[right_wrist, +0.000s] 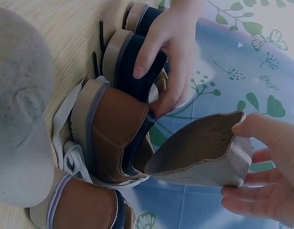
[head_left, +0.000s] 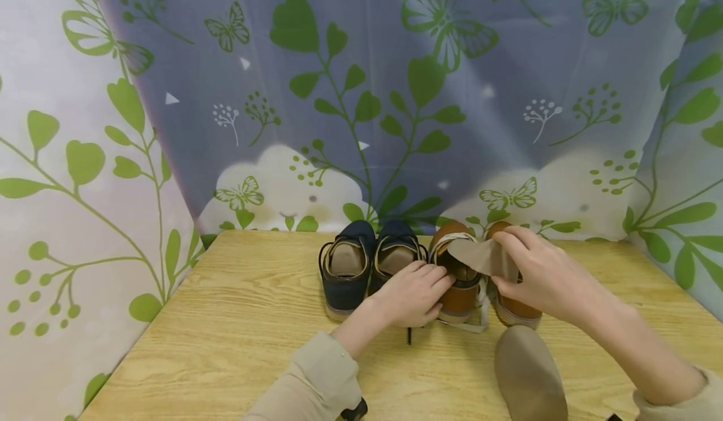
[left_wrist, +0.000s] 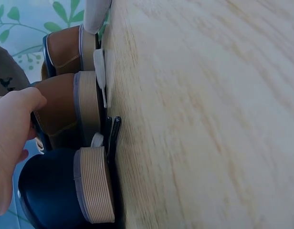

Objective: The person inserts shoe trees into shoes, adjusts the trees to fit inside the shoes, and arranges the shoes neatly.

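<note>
My right hand (head_left: 550, 277) pinches a hollow beige molded shoe insert (right_wrist: 199, 169) by its wide end, thumb on one side and fingers on the other. Its narrow end reaches the opening of the nearer-to-centre brown shoe (head_left: 460, 300); how far in it goes is hard to tell. With thumb and fingers, my left hand (head_left: 409, 295) holds the heel collar of that same shoe. The second brown shoe (right_wrist: 82, 205) stands to its right, partly behind my right hand. Off-white laces (right_wrist: 73, 157) hang between the two brown shoes.
Two navy shoes (head_left: 344, 292) stand to the left with beige inserts inside; a black lace hangs onto the wooden table (head_left: 254, 320). Another beige insert (head_left: 531, 371) lies on the table in front of the brown shoes. A leaf-patterned curtain (head_left: 361, 95) rises behind.
</note>
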A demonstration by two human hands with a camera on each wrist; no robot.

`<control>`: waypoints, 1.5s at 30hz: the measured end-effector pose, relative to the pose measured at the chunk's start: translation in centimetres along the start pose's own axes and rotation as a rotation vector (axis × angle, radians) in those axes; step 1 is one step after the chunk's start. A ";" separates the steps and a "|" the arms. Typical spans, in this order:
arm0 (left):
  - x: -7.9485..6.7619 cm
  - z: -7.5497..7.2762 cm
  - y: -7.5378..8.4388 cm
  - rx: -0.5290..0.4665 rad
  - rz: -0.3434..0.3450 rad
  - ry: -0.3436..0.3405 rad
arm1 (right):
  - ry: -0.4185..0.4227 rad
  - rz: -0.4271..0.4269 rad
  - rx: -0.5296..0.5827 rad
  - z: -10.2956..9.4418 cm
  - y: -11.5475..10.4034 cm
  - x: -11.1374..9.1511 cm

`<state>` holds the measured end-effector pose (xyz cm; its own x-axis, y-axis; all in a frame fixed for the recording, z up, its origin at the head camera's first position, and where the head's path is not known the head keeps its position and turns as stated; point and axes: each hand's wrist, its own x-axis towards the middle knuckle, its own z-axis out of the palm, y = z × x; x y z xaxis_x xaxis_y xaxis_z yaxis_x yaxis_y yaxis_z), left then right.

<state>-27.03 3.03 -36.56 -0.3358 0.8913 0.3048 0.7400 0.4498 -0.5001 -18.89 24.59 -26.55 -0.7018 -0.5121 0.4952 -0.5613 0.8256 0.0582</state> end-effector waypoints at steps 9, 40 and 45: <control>-0.1 -0.1 0.0 0.007 0.015 0.002 | 0.009 -0.045 0.003 0.2 0.3 0.3; -0.7 -0.3 -0.3 -0.061 0.011 -0.047 | -0.176 -0.077 0.004 0.5 0.7 2.5; -0.9 -0.3 0.0 -0.101 -0.001 -0.092 | -0.208 -0.068 -0.003 0.8 0.6 2.7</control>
<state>-26.52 2.25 -36.58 -0.3848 0.8946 0.2272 0.7933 0.4464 -0.4141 -21.45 23.49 -25.85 -0.7376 -0.6046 0.3008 -0.6096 0.7877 0.0883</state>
